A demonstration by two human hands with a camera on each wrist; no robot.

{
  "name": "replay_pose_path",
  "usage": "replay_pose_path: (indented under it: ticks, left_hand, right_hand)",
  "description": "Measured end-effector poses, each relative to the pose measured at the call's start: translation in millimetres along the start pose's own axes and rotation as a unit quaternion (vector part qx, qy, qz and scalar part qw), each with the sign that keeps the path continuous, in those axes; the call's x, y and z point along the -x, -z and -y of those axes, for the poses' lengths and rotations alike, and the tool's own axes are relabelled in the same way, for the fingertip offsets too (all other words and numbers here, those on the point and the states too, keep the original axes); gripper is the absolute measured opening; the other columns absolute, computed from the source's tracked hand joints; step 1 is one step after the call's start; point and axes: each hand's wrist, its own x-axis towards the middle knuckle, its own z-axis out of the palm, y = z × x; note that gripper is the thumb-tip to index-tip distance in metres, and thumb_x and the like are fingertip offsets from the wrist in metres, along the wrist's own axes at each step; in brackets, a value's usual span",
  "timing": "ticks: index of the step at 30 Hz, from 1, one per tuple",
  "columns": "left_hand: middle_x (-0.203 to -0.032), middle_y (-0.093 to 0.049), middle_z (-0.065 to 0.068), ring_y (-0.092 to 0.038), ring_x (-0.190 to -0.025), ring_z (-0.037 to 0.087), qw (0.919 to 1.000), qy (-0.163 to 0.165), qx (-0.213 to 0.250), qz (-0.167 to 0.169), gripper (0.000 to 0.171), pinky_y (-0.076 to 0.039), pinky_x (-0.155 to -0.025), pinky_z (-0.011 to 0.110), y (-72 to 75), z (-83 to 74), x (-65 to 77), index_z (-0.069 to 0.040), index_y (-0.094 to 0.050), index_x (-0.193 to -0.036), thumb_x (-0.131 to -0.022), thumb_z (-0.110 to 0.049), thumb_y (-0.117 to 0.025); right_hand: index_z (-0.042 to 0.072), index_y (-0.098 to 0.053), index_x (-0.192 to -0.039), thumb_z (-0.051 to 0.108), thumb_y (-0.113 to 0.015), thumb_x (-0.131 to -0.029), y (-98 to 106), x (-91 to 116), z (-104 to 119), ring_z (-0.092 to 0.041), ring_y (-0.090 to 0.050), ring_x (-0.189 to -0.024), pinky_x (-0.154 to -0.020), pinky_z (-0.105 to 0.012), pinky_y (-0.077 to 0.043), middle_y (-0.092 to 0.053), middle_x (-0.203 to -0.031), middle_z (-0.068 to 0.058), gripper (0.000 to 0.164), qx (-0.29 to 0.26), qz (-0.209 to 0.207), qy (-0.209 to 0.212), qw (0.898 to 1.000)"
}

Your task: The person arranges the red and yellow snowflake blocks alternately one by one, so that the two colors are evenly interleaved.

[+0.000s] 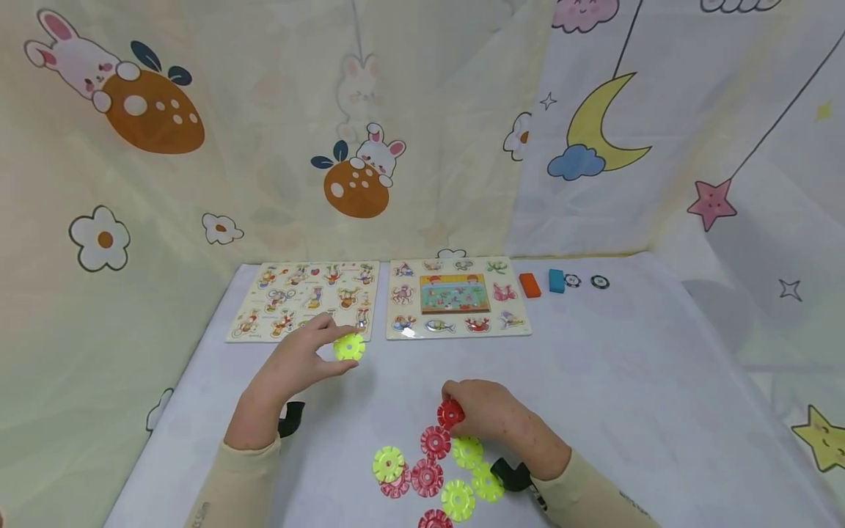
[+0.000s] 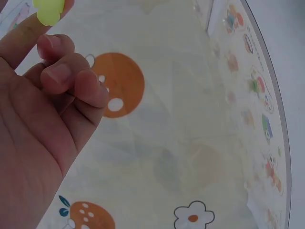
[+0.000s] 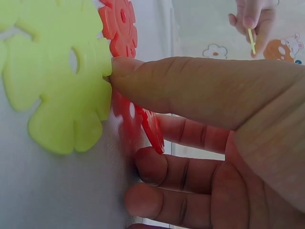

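Note:
My left hand [image 1: 304, 359] pinches a yellow-green notched disc [image 1: 349, 347] by its edges between thumb and index finger, raised above the table. That disc [image 2: 49, 10] shows only at the top corner of the left wrist view, where the other fingers curl loosely. Low over the table, my right hand [image 1: 488, 411] holds a red notched disc [image 1: 451, 414]. From the right wrist, the red disc [image 3: 152, 130] looks tilted between thumb and fingers, with the thumb tip right at a yellow-green disc [image 3: 66, 90]. Several red discs [image 1: 428, 478] and yellow-green discs [image 1: 458, 500] lie nearby, some overlapping.
Two picture puzzle boards, one with animal figures [image 1: 264, 323] and one with sea creatures [image 1: 455, 326], lie along the back edge. To their right are an orange block [image 1: 530, 285], a blue block [image 1: 557, 281] and two small black-and-white round pieces [image 1: 600, 281]. Printed curtains [image 1: 436, 147] hang behind.

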Motion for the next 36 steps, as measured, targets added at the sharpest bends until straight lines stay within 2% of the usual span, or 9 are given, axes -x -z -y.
replay_pose_path:
  ticks: [4,8,16,19,23,26,32,36]
  left_hand:
    - [-0.091,-0.044,-0.009,-0.045,-0.075,0.012,0.9995,0.029,0.01,-0.005,0.056,-0.042,-0.058,0.027,6.5,11.0,2.6,-0.027,-0.064,-0.122,-0.072,-0.051,-0.075]
    - [-0.092,-0.045,-0.008,-0.046,-0.074,0.016,0.9976,0.061,0.031,-0.004,0.056,-0.042,-0.059,0.028,12.6,22.8,4.3,-0.022,-0.064,-0.123,-0.073,-0.044,-0.078]
    - [-0.093,-0.05,-0.002,-0.046,-0.08,0.02,0.989,0.134,0.055,0.027,0.058,-0.04,-0.065,0.034,13.1,54.8,6.2,-0.025,-0.062,-0.126,-0.074,-0.044,-0.077]
    - [-0.089,-0.052,0.001,-0.045,-0.082,0.022,0.9831,0.157,0.074,0.059,0.056,-0.039,-0.065,0.035,9.9,67.8,8.0,-0.02,-0.062,-0.126,-0.076,-0.038,-0.078]
    - [-0.084,-0.052,0.004,-0.044,-0.079,0.022,0.9681,0.196,0.115,0.106,0.053,-0.038,-0.063,0.034,3.5,81.3,10.5,-0.014,-0.063,-0.125,-0.077,-0.029,-0.078]
    - [-0.083,-0.052,0.003,-0.044,-0.078,0.02,0.9592,0.218,0.131,0.123,0.053,-0.037,-0.063,0.033,-2.7,88.0,11.2,-0.013,-0.064,-0.123,-0.075,-0.03,-0.079]
    - [-0.078,-0.045,0.001,-0.042,-0.074,0.018,0.9539,0.227,0.136,0.141,0.058,-0.034,-0.062,0.033,-12.9,96.9,11.9,-0.014,-0.063,-0.125,-0.073,-0.032,-0.08]
    - [-0.084,-0.05,0.002,-0.043,-0.079,0.019,0.9541,0.225,0.138,0.141,0.06,-0.035,-0.067,0.034,-17.7,103.2,14.5,-0.016,-0.061,-0.127,-0.073,-0.033,-0.08]
  right_hand:
    - [0.022,-0.059,-0.106,0.037,-0.085,-0.065,0,-1,-1,-0.011,-0.05,-0.076,-0.064,-0.031,-0.047,-0.057,-0.084,0.009,0.051,-0.001,0.005,0.002,1.0]
    - [0.022,-0.059,-0.106,0.037,-0.085,-0.065,0,-1,-1,-0.011,-0.05,-0.076,-0.064,-0.03,-0.047,-0.056,-0.084,0.009,0.051,-0.001,0.004,0.006,1.0]
    - [0.022,-0.059,-0.106,0.037,-0.085,-0.065,-1,-1,-3,-0.01,-0.05,-0.076,-0.063,-0.029,-0.046,-0.056,-0.084,0.01,0.051,-0.005,0.001,0.01,1.0]
    - [0.022,-0.059,-0.107,0.037,-0.085,-0.065,0,0,-3,-0.009,-0.05,-0.076,-0.064,-0.029,-0.046,-0.056,-0.084,0.01,0.052,-0.009,0.002,0.012,1.0]
    - [0.022,-0.059,-0.106,0.037,-0.085,-0.064,-1,-1,-3,-0.009,-0.05,-0.076,-0.064,-0.028,-0.046,-0.056,-0.084,0.011,0.052,-0.013,0.004,0.01,1.0]
    - [0.023,-0.059,-0.105,0.037,-0.085,-0.064,-1,-1,-3,-0.009,-0.05,-0.076,-0.064,-0.028,-0.046,-0.055,-0.083,0.012,0.051,-0.014,0.005,0.007,1.0]
    - [0.024,-0.058,-0.104,0.037,-0.086,-0.064,-1,-1,-4,-0.009,-0.049,-0.076,-0.064,-0.028,-0.046,-0.055,-0.084,0.012,0.051,-0.017,0.005,0.007,1.0]
    - [0.025,-0.058,-0.105,0.038,-0.085,-0.066,0,-2,-3,-0.009,-0.049,-0.076,-0.064,-0.029,-0.045,-0.055,-0.084,0.012,0.049,-0.018,0.012,0.009,1.0]
